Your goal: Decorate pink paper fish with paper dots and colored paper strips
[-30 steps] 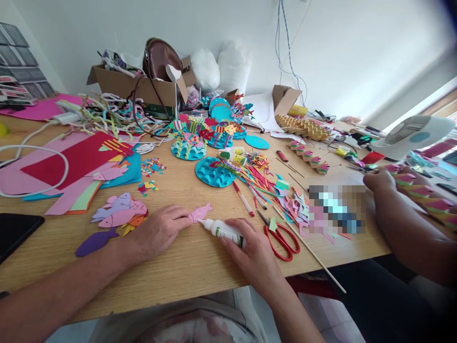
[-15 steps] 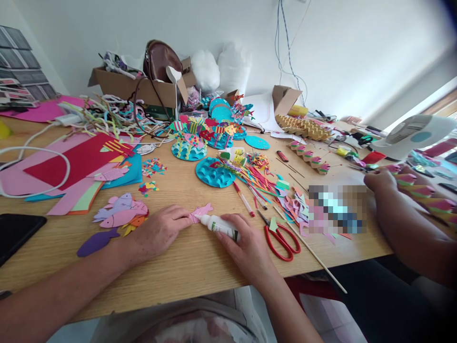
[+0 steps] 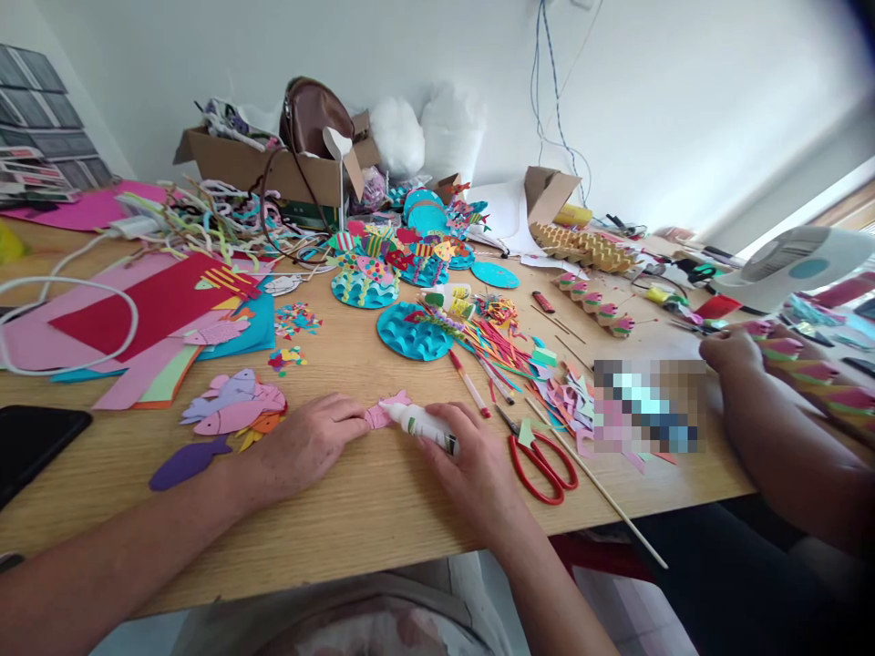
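Note:
Under the fingertips of my left hand (image 3: 321, 439) lies a small pink paper fish (image 3: 378, 415), pinched at its left end against the table. My right hand (image 3: 465, 451) is wrapped round a white glue bottle (image 3: 430, 428), tilted with its nozzle at the tail end of that fish. Left of my left hand is a pile of cut-out fish, with a pink fish (image 3: 236, 415) in front and a purple fish (image 3: 188, 463) below. Red-handled scissors (image 3: 545, 466) lie right of my right hand.
A long wooden stick (image 3: 615, 501) crosses the table's front edge. Blue wavy discs (image 3: 414, 333), paper strips (image 3: 478, 342) and a pen (image 3: 469, 386) lie beyond my hands. Coloured sheets (image 3: 129, 314) and a phone (image 3: 41, 446) are at the left. Another person's hand (image 3: 735, 355) is at the right.
The bottle's nozzle has moved slightly right along the pink fish, from its middle to its tail. The view has shifted a little; my left hand still holds the fish.

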{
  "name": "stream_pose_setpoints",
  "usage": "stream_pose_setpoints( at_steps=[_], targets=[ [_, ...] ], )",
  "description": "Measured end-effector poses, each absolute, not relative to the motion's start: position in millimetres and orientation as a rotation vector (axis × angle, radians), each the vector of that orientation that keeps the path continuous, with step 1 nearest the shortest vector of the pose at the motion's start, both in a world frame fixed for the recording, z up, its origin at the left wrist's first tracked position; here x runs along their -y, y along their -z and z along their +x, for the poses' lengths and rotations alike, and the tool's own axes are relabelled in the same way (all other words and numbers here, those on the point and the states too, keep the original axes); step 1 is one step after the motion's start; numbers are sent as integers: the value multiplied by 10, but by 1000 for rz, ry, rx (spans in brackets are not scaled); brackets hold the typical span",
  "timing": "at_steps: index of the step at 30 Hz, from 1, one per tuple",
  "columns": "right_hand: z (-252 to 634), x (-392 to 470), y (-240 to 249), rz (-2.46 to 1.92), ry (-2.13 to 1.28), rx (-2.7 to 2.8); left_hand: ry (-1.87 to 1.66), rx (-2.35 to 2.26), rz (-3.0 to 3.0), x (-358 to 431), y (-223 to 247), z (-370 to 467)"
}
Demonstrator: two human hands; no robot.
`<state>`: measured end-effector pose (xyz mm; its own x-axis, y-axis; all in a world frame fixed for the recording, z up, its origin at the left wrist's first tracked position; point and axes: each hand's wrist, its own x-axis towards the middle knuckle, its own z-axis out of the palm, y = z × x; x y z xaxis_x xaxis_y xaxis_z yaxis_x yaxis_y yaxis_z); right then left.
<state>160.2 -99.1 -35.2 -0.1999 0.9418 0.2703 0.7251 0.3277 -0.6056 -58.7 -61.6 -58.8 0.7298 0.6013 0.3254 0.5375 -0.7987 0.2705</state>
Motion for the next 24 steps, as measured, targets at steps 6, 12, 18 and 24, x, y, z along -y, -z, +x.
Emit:
stream_pose_setpoints(
  at_steps=[6,12,18,24],
  targets=[
    [1590,1005,362,-1417,-470,1999,-638,-905,2784,611,587,-589],
    [1589,1015,352,-1418,-432,2011,-642,-922,2790,613,581,-581],
    [1657,988,357,-1489,-386,1986,-628,-916,2804,617,568,-581],
    [1715,1015,359,-1521,-393,1967,-585,-940,2795,621,556,-582]
  ],
)
